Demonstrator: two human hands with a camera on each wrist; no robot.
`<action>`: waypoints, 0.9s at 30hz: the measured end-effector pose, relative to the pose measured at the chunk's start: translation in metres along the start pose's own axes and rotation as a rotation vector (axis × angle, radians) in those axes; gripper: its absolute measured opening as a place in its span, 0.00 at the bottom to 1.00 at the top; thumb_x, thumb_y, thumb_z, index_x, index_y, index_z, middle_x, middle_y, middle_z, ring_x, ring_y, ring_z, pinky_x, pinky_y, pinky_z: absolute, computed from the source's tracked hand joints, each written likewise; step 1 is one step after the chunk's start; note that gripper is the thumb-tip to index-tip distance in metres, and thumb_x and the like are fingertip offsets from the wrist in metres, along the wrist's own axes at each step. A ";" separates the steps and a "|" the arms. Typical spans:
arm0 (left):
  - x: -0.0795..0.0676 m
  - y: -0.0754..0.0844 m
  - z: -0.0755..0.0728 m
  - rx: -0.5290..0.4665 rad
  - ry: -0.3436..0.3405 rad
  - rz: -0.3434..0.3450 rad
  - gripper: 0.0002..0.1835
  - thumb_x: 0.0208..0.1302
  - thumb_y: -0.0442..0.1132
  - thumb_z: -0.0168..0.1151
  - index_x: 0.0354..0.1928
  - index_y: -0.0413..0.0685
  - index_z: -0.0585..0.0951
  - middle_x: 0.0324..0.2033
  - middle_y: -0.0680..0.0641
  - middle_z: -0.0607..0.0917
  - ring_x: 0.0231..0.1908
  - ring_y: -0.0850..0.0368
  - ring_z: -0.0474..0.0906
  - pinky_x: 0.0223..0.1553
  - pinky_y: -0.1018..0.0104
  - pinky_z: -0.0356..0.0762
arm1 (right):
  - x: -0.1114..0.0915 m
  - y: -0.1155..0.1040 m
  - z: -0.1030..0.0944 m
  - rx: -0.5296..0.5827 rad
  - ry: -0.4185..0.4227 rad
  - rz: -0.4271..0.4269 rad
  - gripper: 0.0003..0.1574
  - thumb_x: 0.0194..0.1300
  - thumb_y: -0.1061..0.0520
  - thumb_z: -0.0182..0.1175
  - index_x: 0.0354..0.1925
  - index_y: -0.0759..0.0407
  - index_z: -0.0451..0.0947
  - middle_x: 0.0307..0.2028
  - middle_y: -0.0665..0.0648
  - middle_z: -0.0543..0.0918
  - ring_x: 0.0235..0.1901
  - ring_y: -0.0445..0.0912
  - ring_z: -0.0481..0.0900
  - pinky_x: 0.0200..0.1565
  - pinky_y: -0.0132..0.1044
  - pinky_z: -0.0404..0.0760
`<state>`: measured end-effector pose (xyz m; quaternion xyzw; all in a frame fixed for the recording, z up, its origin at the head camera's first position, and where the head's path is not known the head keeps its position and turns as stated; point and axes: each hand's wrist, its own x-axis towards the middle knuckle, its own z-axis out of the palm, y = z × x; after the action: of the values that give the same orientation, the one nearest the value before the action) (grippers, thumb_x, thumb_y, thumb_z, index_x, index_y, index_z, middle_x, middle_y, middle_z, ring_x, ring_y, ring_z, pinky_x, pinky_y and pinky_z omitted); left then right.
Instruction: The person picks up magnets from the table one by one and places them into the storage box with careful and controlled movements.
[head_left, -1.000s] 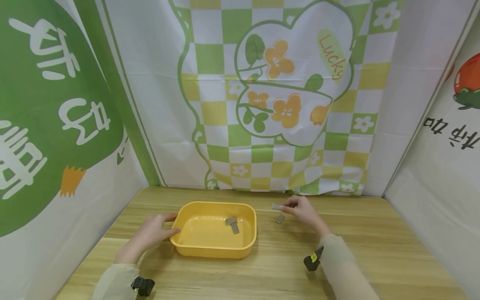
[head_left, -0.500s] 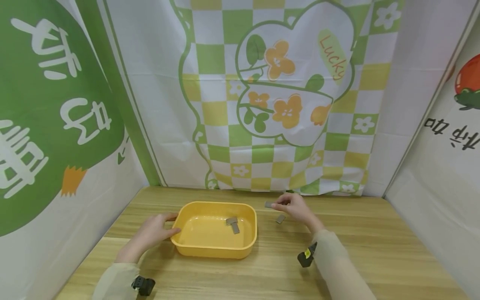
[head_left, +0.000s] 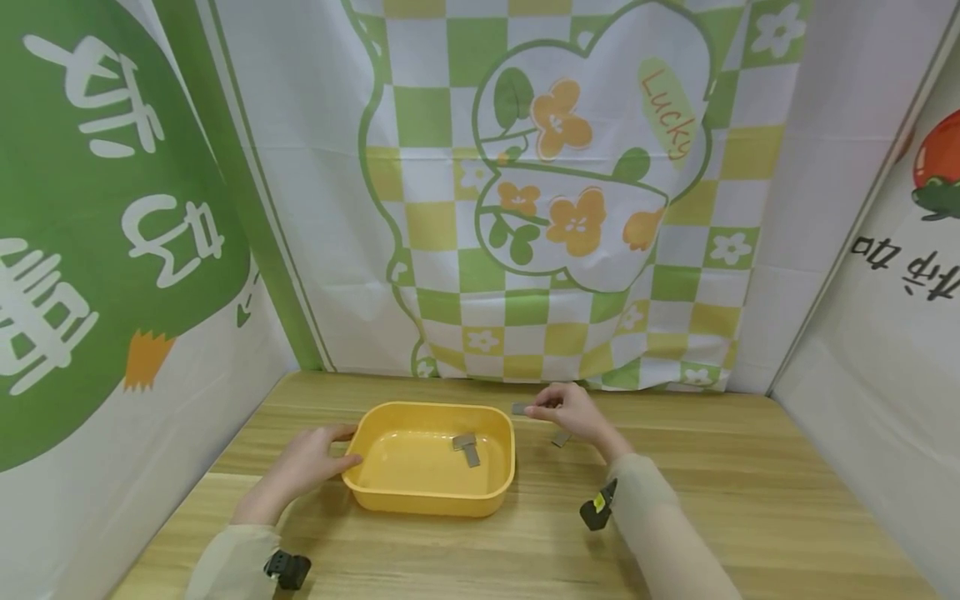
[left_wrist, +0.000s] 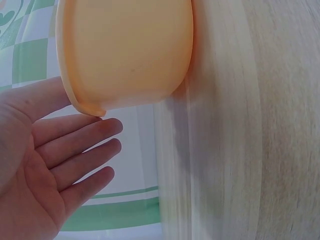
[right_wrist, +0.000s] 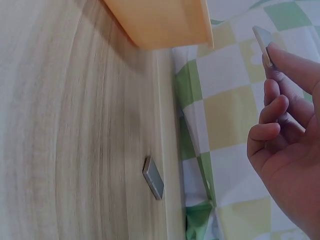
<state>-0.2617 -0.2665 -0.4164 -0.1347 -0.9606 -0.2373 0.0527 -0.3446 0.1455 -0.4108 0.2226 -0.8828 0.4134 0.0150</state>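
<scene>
My right hand pinches a small flat grey rectangular piece between thumb and forefinger. It is raised above the table, just off the right side of a yellow plastic basin. My left hand holds the basin's left end, the thumb over the rim and the other fingers outside, fairly straight. Inside the basin, toward the right, lie two similar grey pieces, one overlapping the other. One more loose grey piece lies on the table below my right hand, partly covered by it in the head view.
The wooden table ends at the back against a hanging checked cloth. Printed cloth walls stand at the left and right. A small black camera sits on each wrist.
My right hand has moved left with the grey piece, from over the loose piece toward the basin's right rim. The left hand and the basin have stayed in place.
</scene>
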 end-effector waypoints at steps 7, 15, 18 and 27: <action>0.001 0.000 0.000 -0.010 -0.004 -0.004 0.28 0.58 0.44 0.67 0.56 0.34 0.77 0.50 0.35 0.82 0.53 0.35 0.76 0.53 0.41 0.73 | 0.009 -0.008 0.007 0.015 -0.040 0.011 0.13 0.59 0.47 0.66 0.34 0.55 0.84 0.31 0.53 0.80 0.29 0.43 0.72 0.30 0.34 0.74; 0.000 0.000 0.000 -0.010 -0.008 -0.010 0.28 0.58 0.45 0.67 0.57 0.35 0.77 0.51 0.36 0.82 0.53 0.36 0.76 0.53 0.40 0.73 | 0.017 -0.011 0.016 0.004 -0.078 -0.009 0.13 0.59 0.47 0.66 0.34 0.55 0.85 0.34 0.52 0.80 0.30 0.43 0.70 0.30 0.33 0.71; 0.001 -0.001 0.001 -0.009 -0.009 -0.015 0.28 0.57 0.45 0.67 0.57 0.36 0.77 0.51 0.36 0.82 0.53 0.35 0.76 0.53 0.40 0.73 | 0.019 -0.013 0.019 0.008 -0.093 -0.016 0.12 0.59 0.47 0.66 0.34 0.54 0.85 0.33 0.51 0.81 0.29 0.42 0.71 0.29 0.32 0.71; 0.003 -0.004 0.002 -0.002 0.000 -0.004 0.28 0.58 0.45 0.67 0.57 0.36 0.76 0.51 0.36 0.82 0.53 0.35 0.76 0.53 0.40 0.73 | 0.026 -0.019 0.022 0.044 -0.159 0.002 0.12 0.59 0.47 0.65 0.33 0.55 0.84 0.30 0.51 0.82 0.26 0.41 0.70 0.29 0.32 0.71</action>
<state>-0.2657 -0.2678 -0.4197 -0.1330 -0.9606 -0.2386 0.0520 -0.3567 0.1090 -0.4056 0.2539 -0.8722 0.4138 -0.0605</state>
